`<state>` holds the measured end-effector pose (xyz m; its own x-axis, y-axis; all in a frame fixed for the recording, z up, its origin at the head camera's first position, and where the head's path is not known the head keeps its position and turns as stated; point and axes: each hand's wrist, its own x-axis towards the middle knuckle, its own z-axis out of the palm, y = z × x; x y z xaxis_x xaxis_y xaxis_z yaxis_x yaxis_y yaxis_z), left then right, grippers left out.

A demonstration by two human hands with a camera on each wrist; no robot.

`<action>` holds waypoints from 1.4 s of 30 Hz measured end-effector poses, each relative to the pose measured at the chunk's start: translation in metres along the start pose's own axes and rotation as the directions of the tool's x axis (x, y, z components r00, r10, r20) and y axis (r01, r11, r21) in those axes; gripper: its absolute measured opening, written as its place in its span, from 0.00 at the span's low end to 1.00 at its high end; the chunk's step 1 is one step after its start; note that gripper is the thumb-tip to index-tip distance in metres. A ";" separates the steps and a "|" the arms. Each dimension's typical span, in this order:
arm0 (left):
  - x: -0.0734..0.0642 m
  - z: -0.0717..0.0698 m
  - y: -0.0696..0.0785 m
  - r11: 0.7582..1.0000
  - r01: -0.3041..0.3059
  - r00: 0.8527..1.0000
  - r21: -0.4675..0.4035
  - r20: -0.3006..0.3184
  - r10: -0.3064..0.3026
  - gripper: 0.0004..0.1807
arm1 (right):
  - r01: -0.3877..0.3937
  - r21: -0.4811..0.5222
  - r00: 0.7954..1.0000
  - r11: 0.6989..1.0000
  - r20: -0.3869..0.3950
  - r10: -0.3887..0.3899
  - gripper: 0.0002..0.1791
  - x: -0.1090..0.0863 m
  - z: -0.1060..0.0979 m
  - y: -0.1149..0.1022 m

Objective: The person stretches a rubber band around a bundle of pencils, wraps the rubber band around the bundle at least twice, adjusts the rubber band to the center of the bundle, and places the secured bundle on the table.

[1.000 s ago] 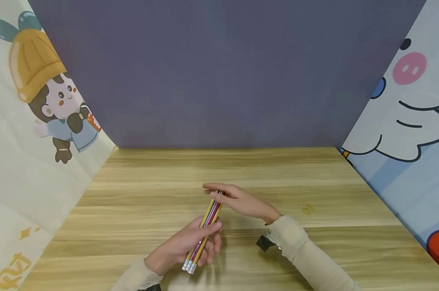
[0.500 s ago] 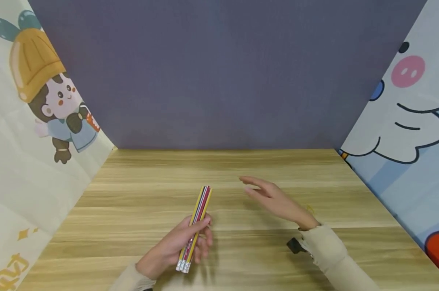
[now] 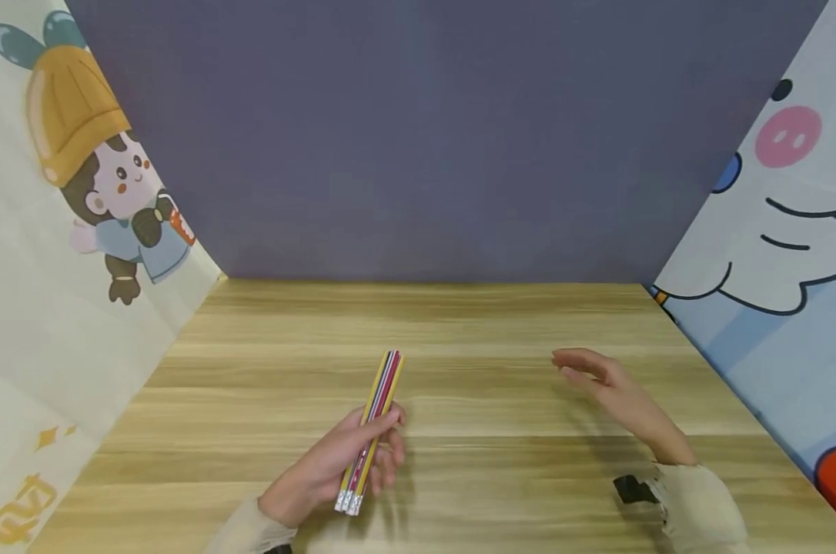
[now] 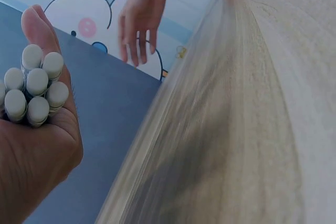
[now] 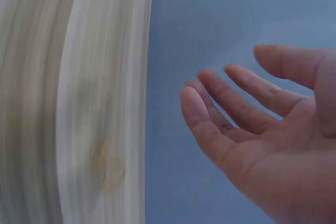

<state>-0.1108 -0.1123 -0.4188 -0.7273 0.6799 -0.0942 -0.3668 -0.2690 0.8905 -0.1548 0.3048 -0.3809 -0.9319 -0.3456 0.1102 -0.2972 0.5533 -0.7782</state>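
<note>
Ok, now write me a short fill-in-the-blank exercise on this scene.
1. The left hand grips the pencils, while the right hand holds ____.
2. The pencils' eraser ends point ____ (toward/away from) the person.
3. The small loop on the wooden table is coloured ____.

Missing words: nothing; toward; yellow.

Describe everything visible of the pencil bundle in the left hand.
The pencil bundle has yellow, red and dark-and-white striped barrels, silvery, metal-looking ferrules and white erasers, at least seven showing. The left hand grips it, thumb across the barrels, clear of the table, erasers at the near end, far ends pointing forward and slightly right. Whether those are sharpened, I cannot tell.
</note>
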 end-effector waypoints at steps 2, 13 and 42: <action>0.001 0.000 0.000 1.000 -0.001 1.000 0.001 0.001 0.001 0.13 | 0.000 -0.099 0.999 0.995 -0.041 -0.004 0.22 -0.003 -0.006 0.008; 0.000 0.001 -0.001 1.000 0.031 0.999 -0.004 -0.011 -0.031 0.14 | -0.047 -0.392 0.999 0.919 -0.019 0.043 0.11 -0.014 -0.011 0.052; 0.000 0.004 -0.006 1.000 0.009 0.999 -0.004 0.047 -0.009 0.12 | 0.006 0.383 0.990 0.924 -0.135 0.050 0.11 -0.013 -0.006 0.035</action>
<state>-0.1060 -0.1079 -0.4223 -0.6961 0.7134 -0.0808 -0.3758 -0.2661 0.8877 -0.1543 0.3328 -0.4058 -0.9650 -0.2124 0.1536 -0.2001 0.2183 -0.9551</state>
